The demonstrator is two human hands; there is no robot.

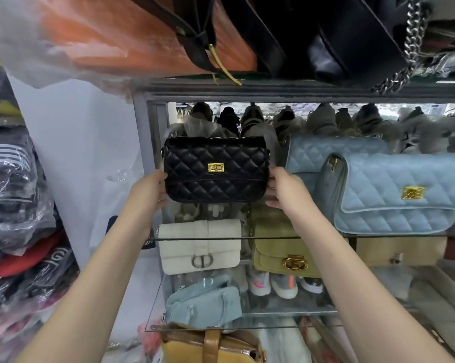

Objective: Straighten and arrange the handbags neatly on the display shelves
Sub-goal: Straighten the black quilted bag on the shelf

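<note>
Gripping the black quilted handbag (pixel 215 169) by its two ends, the left hand (pixel 151 191) and right hand (pixel 284 191) held it upright, clasp facing near, over the glass shelf (pixel 247 238) at its left end; contact with the glass was unclear. Blue quilted bags (pixel 404 195) leaned just right. A white bag (pixel 200 244) and an olive bag (pixel 278 252) sat below.

Yellow bag (pixel 180 349) partly beyond the bottom edge.
</note>
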